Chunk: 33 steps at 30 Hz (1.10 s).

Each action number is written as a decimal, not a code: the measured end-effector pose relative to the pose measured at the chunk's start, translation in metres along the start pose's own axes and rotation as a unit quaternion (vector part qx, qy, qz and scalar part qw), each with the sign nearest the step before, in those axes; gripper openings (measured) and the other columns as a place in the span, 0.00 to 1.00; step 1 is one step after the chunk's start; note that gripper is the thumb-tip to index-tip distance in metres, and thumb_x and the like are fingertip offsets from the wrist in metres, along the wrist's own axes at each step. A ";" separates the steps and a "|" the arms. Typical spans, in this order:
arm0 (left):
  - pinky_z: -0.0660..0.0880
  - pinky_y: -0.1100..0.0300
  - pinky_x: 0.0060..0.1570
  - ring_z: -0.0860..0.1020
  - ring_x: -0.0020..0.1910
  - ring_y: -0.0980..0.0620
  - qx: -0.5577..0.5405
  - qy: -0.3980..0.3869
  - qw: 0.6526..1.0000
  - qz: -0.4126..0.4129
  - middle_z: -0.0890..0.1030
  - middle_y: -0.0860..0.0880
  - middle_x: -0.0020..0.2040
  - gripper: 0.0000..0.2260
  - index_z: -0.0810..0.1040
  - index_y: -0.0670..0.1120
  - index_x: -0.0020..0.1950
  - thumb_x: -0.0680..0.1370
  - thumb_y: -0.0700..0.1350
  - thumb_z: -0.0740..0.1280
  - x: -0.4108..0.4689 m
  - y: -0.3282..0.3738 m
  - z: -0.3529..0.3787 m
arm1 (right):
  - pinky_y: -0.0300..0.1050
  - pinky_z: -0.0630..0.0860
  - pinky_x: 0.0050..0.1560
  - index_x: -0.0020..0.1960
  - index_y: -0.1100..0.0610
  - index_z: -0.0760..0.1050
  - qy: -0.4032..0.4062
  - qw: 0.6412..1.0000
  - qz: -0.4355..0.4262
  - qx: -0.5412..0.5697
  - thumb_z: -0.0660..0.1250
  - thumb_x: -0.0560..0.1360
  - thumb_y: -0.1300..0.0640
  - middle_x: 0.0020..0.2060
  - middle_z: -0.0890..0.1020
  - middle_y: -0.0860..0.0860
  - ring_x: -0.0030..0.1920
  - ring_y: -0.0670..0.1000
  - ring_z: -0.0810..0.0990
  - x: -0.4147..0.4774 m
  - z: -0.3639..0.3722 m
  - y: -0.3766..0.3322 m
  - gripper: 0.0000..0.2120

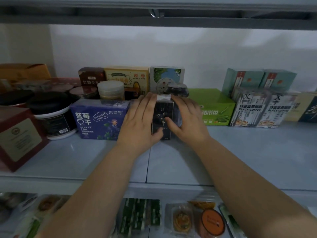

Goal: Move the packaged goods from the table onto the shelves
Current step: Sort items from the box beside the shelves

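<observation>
hands [139,121] [187,120] round upright dark box [163,115]

wall [171,45]: white | shelf board [240,152]: pale grey | light: dim

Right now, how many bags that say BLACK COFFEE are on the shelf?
2. They stand side by side at the right of the shelf: the left coffee bag beside the green box, the right coffee bag next to it. Others may hide behind.
</observation>
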State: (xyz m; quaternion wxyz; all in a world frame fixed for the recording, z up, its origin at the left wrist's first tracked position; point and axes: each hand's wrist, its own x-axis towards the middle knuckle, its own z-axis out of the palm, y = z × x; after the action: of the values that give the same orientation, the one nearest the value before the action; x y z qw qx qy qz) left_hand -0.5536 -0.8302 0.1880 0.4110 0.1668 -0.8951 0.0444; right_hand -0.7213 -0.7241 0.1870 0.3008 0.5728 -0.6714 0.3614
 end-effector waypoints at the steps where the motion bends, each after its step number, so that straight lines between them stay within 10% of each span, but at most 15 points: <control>1: 0.61 0.43 0.76 0.61 0.78 0.41 0.007 0.011 1.000 0.007 0.63 0.42 0.79 0.38 0.58 0.40 0.81 0.74 0.53 0.65 -0.001 0.001 -0.002 | 0.56 0.69 0.67 0.74 0.59 0.70 0.001 1.000 0.001 -0.001 0.66 0.76 0.43 0.66 0.77 0.56 0.66 0.60 0.73 0.000 0.001 -0.002 0.31; 21: 0.57 0.38 0.76 0.64 0.75 0.37 0.073 0.083 0.990 -0.083 0.69 0.39 0.74 0.30 0.65 0.40 0.77 0.75 0.44 0.62 -0.011 -0.016 -0.027 | 0.53 0.78 0.59 0.81 0.42 0.49 -0.138 0.977 0.095 0.133 0.72 0.76 0.47 0.73 0.71 0.56 0.68 0.56 0.75 -0.010 -0.011 -0.018 0.42; 33: 0.55 0.41 0.77 0.68 0.72 0.38 0.022 0.065 0.987 -0.148 0.74 0.38 0.67 0.24 0.70 0.38 0.69 0.73 0.40 0.63 -0.027 -0.036 -0.028 | 0.54 0.81 0.49 0.76 0.47 0.57 -0.134 0.975 0.098 0.151 0.73 0.76 0.50 0.61 0.79 0.55 0.52 0.52 0.81 0.005 0.002 -0.060 0.36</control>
State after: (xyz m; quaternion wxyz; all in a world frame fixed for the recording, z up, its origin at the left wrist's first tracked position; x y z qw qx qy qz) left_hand -0.5051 -0.8510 0.1841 0.4666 0.3032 -0.8308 0.0139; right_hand -0.6634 -0.7331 0.1985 0.0814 0.5863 -0.6958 0.4068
